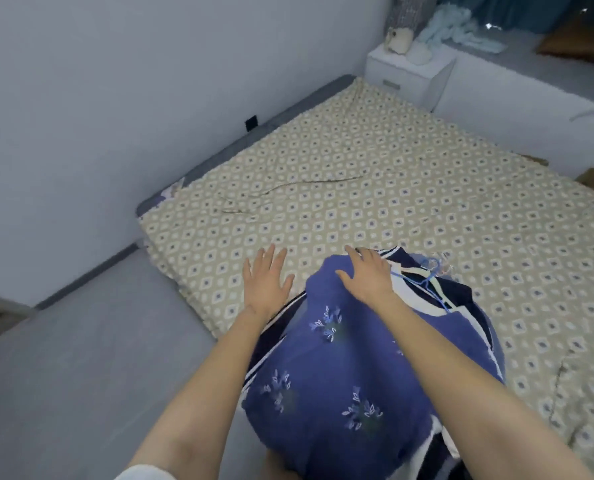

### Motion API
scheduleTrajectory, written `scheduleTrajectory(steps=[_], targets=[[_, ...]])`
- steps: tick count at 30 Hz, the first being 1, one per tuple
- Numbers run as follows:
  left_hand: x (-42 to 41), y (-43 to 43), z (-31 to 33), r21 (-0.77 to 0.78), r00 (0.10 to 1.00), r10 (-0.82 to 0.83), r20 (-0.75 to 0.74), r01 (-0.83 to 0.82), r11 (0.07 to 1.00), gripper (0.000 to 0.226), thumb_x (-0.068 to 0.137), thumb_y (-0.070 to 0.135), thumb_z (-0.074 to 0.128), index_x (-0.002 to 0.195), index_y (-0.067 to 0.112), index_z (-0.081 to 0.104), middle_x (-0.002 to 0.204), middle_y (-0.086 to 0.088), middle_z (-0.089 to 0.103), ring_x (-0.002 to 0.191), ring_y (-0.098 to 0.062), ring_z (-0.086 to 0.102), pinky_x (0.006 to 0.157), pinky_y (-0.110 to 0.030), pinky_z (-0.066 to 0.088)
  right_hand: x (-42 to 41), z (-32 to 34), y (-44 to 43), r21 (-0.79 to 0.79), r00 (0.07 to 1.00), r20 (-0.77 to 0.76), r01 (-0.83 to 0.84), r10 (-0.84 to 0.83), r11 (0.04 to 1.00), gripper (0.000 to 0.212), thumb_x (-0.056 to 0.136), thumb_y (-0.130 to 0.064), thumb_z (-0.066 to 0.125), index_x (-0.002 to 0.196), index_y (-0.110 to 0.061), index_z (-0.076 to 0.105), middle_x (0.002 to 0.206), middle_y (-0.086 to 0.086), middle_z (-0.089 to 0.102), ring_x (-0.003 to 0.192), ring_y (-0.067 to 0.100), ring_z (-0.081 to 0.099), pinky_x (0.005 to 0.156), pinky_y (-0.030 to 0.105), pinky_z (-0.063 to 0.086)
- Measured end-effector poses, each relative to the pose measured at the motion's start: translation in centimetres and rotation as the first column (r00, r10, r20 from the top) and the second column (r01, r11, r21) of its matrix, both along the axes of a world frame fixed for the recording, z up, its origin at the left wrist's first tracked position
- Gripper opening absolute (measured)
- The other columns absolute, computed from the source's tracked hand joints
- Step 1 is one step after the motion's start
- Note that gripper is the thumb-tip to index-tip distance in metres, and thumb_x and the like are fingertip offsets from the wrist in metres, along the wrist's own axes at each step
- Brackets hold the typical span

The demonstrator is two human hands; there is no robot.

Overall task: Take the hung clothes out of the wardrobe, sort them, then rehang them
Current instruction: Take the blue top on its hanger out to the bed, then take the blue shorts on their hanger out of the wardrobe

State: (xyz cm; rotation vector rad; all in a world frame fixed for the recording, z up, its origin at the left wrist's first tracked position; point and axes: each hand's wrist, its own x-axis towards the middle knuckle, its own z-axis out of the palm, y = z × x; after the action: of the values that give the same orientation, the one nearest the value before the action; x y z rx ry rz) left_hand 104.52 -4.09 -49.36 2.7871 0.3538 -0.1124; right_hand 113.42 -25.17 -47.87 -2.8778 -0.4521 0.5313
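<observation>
A pile of clothes lies on the near edge of the bed, topped by a blue garment with a flower print (340,368). Under it show a dark navy and white garment (423,292) and a blue wire hanger (427,275). My right hand (365,271) rests flat on the top of the pile with its fingers spread. My left hand (266,278) hovers just left of the pile over the sheet, fingers straight and spread, holding nothing.
The bed (375,188) wears a beige patterned sheet, with a grey bare mattress part (81,358) at the left. A white nightstand (410,74) with small objects stands at the far corner. More fabric (458,26) lies on a grey ledge behind it. Walls close the left side.
</observation>
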Motion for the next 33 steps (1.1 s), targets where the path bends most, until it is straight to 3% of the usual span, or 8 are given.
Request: scheduleTrajectory(steps=[5, 9, 16, 21, 29, 33], targets=[[-9.6, 7.0, 3.9, 0.006, 0.959, 0.281, 0.045, -0.282, 0.96, 0.074, 0.09, 0.059, 0.019, 0.155, 0.025, 0.027, 0.164, -0.004, 0.02, 0.151, -0.025, 0.012, 0.12, -0.048, -0.001, -3.0, 4.3, 9.8, 0.019, 0.96, 0.079, -0.269, 0.267, 0.963, 0.067, 0.097, -0.053, 0.044, 0.154, -0.024, 0.022, 0.156, 0.008, 0.03, 0.141, 0.029, 0.027, 0.112, 0.046, 0.027], [-18.7, 12.3, 6.1, 0.03, 0.853, 0.514, 0.092, -0.518, 0.855, 0.063, 0.1, 0.048, 0.04, 0.156, 0.026, 0.021, 0.164, -0.002, 0.019, 0.151, -0.023, 0.012, 0.119, -0.048, -0.001, -8.1, 7.2, 18.5, 0.024, 0.875, 0.118, -0.474, 0.469, 0.88, 0.069, 0.097, -0.054, 0.043, 0.155, -0.025, 0.019, 0.156, 0.007, 0.029, 0.142, 0.03, 0.027, 0.111, 0.047, 0.028], [-36.5, 17.5, 9.2, 0.054, 0.588, 0.793, 0.157, -0.807, 0.588, 0.063, 0.099, 0.043, 0.048, 0.156, 0.026, 0.024, 0.163, 0.001, 0.022, 0.151, -0.023, 0.015, 0.12, -0.051, 0.003, -22.6, 10.6, 30.8, 0.016, 0.602, 0.206, -0.79, 0.771, 0.613, 0.068, 0.096, -0.049, 0.048, 0.154, -0.025, 0.023, 0.153, 0.008, 0.036, 0.138, 0.031, 0.033, 0.109, 0.044, 0.031], [-49.5, 18.5, 10.2, 0.064, 0.417, 0.892, 0.174, -0.909, 0.412, 0.065, 0.1, 0.047, 0.044, 0.157, 0.028, 0.019, 0.165, 0.002, 0.016, 0.152, -0.022, 0.008, 0.121, -0.05, 0.001, -34.6, 12.4, 36.6, 0.02, 0.398, 0.216, -0.915, 0.892, 0.403, 0.067, 0.098, -0.049, 0.045, 0.155, -0.025, 0.019, 0.152, 0.009, 0.035, 0.138, 0.031, 0.032, 0.111, 0.043, 0.028], [-69.0, 17.6, 11.0, 0.084, 0.171, 0.97, 0.17, -0.984, 0.159, 0.065, 0.1, 0.048, 0.044, 0.157, 0.027, 0.019, 0.164, 0.003, 0.018, 0.152, -0.022, 0.01, 0.121, -0.052, 0.003, -56.8, 15.2, 41.1, 0.102, 0.064, 0.269, -0.994, 0.961, 0.037, 0.059, 0.099, -0.045, 0.045, 0.152, -0.023, 0.028, 0.147, 0.008, 0.042, 0.133, 0.032, 0.038, 0.109, 0.042, 0.031], [-78.3, 17.5, 11.3, 0.089, 0.081, 0.981, 0.179, -0.994, 0.066, 0.066, 0.101, 0.05, 0.041, 0.158, 0.026, 0.018, 0.165, 0.001, 0.017, 0.152, -0.022, 0.009, 0.121, -0.052, 0.003, -66.7, 15.4, 42.3, 0.125, -0.034, 0.281, -0.99, 0.959, -0.072, 0.061, 0.098, -0.042, 0.047, 0.152, -0.023, 0.027, 0.147, 0.007, 0.041, 0.134, 0.031, 0.038, 0.108, 0.041, 0.031]])
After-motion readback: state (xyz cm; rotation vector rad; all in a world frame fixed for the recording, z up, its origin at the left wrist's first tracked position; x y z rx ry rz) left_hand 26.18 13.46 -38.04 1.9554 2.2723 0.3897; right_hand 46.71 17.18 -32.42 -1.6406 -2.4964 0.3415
